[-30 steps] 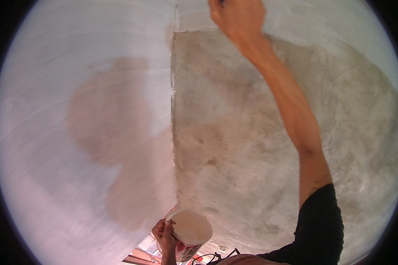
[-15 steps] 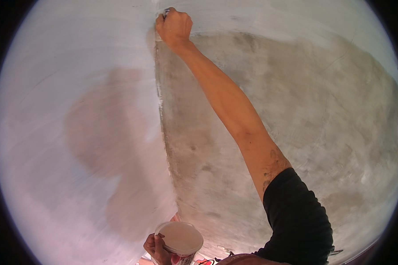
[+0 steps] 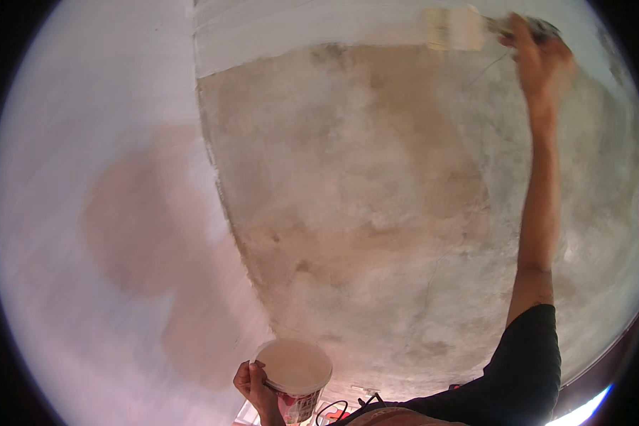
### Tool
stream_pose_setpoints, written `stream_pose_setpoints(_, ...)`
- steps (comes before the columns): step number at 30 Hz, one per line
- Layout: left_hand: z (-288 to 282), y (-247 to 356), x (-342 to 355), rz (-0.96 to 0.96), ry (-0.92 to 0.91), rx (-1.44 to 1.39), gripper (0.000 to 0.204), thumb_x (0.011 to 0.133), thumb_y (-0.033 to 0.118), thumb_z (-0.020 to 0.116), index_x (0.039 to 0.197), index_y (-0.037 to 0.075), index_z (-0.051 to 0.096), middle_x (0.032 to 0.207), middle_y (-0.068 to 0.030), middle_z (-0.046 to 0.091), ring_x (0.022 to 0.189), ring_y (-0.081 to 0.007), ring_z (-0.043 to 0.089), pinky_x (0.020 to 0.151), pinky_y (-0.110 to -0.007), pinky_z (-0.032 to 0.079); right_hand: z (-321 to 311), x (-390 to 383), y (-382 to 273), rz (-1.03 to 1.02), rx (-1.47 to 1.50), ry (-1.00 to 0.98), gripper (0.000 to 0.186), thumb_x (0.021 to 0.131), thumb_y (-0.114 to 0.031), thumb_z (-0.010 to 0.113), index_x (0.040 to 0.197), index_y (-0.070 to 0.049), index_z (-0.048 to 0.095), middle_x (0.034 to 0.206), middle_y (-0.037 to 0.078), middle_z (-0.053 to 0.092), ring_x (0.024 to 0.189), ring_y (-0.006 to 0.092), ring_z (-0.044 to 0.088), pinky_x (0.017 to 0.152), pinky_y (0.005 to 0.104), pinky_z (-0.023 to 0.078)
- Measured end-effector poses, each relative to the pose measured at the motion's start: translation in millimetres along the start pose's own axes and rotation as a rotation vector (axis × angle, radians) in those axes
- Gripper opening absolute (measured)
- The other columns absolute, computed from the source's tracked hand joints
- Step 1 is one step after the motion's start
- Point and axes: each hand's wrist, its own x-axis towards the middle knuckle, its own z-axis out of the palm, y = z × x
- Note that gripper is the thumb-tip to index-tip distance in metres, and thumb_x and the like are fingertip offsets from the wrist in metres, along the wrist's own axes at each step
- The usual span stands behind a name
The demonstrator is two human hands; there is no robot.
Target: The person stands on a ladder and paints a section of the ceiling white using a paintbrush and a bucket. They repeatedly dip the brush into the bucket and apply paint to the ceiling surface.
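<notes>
My right hand [image 3: 544,60] is stretched far up at the upper right, its fingers wrapped round the handle of a wide paintbrush [image 3: 465,28]. The pale bristles point left and lie against the wall, where the white coat meets a bare grey-brown area [image 3: 348,177]. Motion blurs the hand and brush a little. Low in the view, my left hand [image 3: 251,383] grips the rim of a round plastic bucket [image 3: 302,402]. Inside the bucket is off-white paint [image 3: 295,366].
A white-coated wall [image 3: 42,213] meets the bare surface along a corner line at left, with a shadow [image 3: 145,213] falling on it. A dark cable [image 3: 334,408] hangs by the bucket. Bright light [image 3: 586,408] shows at the lower right edge.
My right hand has swept with the brush from the corner far to the right along the upper white edge. The view has shifted, and the bucket stays in my left hand.
</notes>
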Motion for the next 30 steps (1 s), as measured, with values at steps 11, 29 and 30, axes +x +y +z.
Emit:
stream_pose_setpoints(11, -37, -2, 20, -0.100, -0.113, 0.119, 0.032, 0.092, 0.018, 0.054, 0.064, 0.006, 0.044, 0.055, 0.0045, 0.038, 0.051, -0.0044, 0.032, 0.047, -0.023, 0.023, -98, 9, -47, -0.379, -0.606, 0.290, 0.030, 0.075, -0.038, 0.071, 0.062, -0.011, 0.063, 0.055, 0.005, 0.059, 0.046, 0.0234, 0.058, 0.042, 0.0333, 0.045)
stream_pose_setpoints(29, -44, -47, 52, 0.323, -0.299, 0.283, 0.024, 0.086, 0.021, 0.057, 0.081, -0.002, 0.057, 0.068, -0.0054, 0.052, 0.060, -0.0174, 0.047, 0.051, -0.031, 0.036, -70, 43, -39, -0.131, 0.014, 0.044, 0.017, 0.073, -0.016, 0.060, 0.076, 0.001, 0.059, 0.059, 0.018, 0.060, 0.054, 0.0351, 0.061, 0.047, 0.0424, 0.048)
stream_pose_setpoints(30, -39, -37, 50, 0.240, -0.283, 0.190, 0.020, 0.086, 0.017, 0.059, 0.077, -0.001, 0.057, 0.063, -0.0023, 0.050, 0.056, -0.0134, 0.045, 0.048, -0.027, 0.034, -99, 42, -41, -0.015, 0.130, 0.034, 0.023, 0.082, -0.017, 0.059, 0.072, 0.004, 0.064, 0.063, 0.011, 0.066, 0.056, 0.0246, 0.061, 0.053, 0.0343, 0.048)
